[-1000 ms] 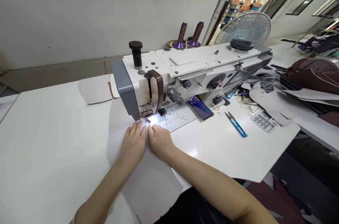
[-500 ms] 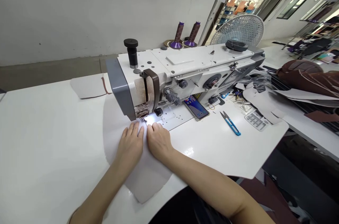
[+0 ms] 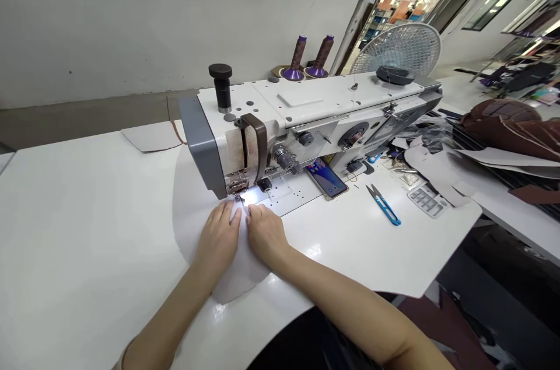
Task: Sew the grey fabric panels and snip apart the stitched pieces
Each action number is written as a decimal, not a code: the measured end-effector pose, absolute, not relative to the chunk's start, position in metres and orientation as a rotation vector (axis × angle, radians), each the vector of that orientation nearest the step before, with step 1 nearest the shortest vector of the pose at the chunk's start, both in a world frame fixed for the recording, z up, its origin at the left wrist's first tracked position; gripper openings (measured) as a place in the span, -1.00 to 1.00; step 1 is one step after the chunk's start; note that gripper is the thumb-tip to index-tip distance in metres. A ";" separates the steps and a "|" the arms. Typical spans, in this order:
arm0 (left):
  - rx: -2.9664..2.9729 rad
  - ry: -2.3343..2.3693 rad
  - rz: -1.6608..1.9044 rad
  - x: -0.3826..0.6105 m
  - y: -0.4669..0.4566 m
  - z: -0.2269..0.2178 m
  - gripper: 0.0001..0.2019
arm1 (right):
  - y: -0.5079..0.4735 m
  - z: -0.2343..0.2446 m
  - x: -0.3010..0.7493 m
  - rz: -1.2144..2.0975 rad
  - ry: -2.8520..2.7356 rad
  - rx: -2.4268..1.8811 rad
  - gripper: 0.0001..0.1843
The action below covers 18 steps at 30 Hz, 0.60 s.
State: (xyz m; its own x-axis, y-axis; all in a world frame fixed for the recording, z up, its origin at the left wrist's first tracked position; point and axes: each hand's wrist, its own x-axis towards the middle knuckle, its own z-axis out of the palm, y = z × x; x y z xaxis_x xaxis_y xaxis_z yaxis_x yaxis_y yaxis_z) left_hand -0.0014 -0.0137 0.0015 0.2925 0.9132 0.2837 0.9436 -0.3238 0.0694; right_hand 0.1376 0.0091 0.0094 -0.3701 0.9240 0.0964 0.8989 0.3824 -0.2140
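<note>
Both hands lie flat and side by side on a pale sheet (image 3: 192,201) of material spread on the white surface (image 3: 79,230). The left hand (image 3: 217,240) and right hand (image 3: 265,234) have their fingers stretched out and released, pressing down on the sheet rather than gripping it, thumbs nearly touching. Just beyond the fingertips, under a bright lamp, sits the presser foot (image 3: 239,197) of the sewing machine (image 3: 315,107). The sheet runs under it and away to the left of the fingers. To the right of the fingers lie a phone (image 3: 326,177) and, farther out, blue thread snips (image 3: 384,205). Well beyond the fingers to the left, a second pale piece (image 3: 151,138) rests near the machine's head.
</note>
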 end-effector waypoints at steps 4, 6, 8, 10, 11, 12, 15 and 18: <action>-2.423 -1.769 -0.505 -0.002 -0.012 -0.001 -0.63 | 0.010 0.006 0.136 0.109 -2.470 -1.646 -0.79; -2.416 -1.759 -0.519 -0.003 -0.012 0.000 -0.61 | 0.010 0.006 0.136 0.071 -2.495 -1.633 -0.81; -2.428 -1.746 -0.525 -0.003 -0.013 0.002 -0.59 | 0.010 0.007 0.135 0.047 -2.523 -1.619 -0.82; -2.442 -1.740 -0.518 -0.003 -0.013 0.005 -0.58 | 0.010 0.008 0.135 0.033 -2.544 -1.602 -0.84; -2.446 -1.738 -0.510 -0.003 -0.013 0.006 -0.58 | 0.010 0.009 0.135 0.029 -2.554 -1.591 -0.84; -2.445 -1.737 -0.504 -0.003 -0.013 0.006 -0.59 | 0.009 0.009 0.135 0.024 -2.562 -1.581 -0.85; -2.428 -1.746 -0.493 -0.002 -0.012 0.006 -0.62 | 0.009 0.008 0.136 -0.001 -2.580 -1.537 -0.86; -2.429 -1.753 -0.494 -0.002 -0.011 0.006 -0.63 | 0.009 0.007 0.137 -0.027 -2.591 -1.487 -0.86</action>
